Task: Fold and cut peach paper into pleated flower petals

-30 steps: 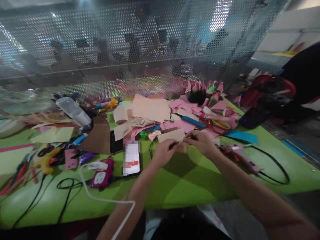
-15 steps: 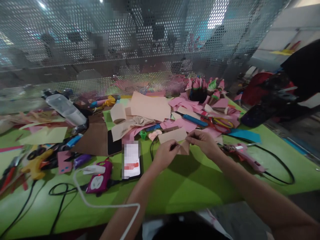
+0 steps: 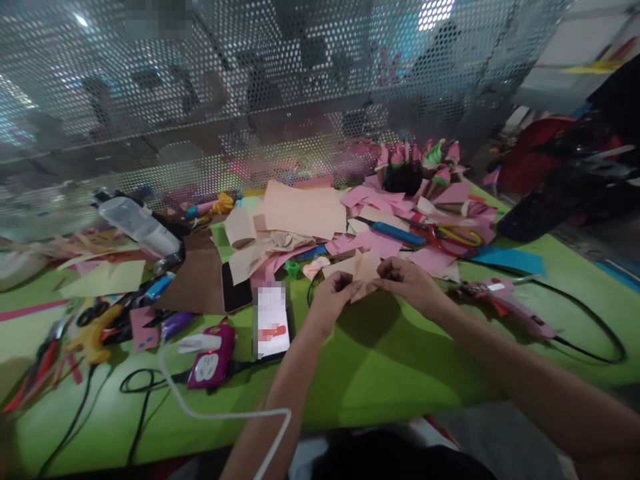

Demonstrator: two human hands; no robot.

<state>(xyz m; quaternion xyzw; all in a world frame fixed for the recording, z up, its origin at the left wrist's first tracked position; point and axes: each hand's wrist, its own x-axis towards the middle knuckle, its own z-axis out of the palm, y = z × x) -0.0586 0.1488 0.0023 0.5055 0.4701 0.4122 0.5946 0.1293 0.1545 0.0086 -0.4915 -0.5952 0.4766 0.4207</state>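
Note:
Between my two hands is a folded piece of peach paper (image 3: pixel 367 267), raised a little above the green table (image 3: pixel 370 380). My left hand (image 3: pixel 336 295) pinches its lower left side, thumb against fingers. On the right, my right hand (image 3: pixel 406 283) grips the paper's other edge with thumb and fingertips. One flap of the paper stands up between the hands. Just behind my left hand lie a small pale pink cut-out (image 3: pixel 316 268) and a green piece (image 3: pixel 292 269). A lit phone (image 3: pixel 273 320) rests left of my left forearm.
Paper scraps and a large peach sheet (image 3: pixel 305 210) cover the back. Scissors (image 3: pixel 453 239) and a blue cutter (image 3: pixel 399 233) lie back right. A pink glue gun (image 3: pixel 520 310) with its cable is at right. A white cable (image 3: pixel 225 416) crosses my left forearm. A magenta device (image 3: pixel 213 357) sits left.
The paper has turned in my hands, and a flap that lay flatter now stands upright. Both hands still hold it. The whole view has shifted slightly.

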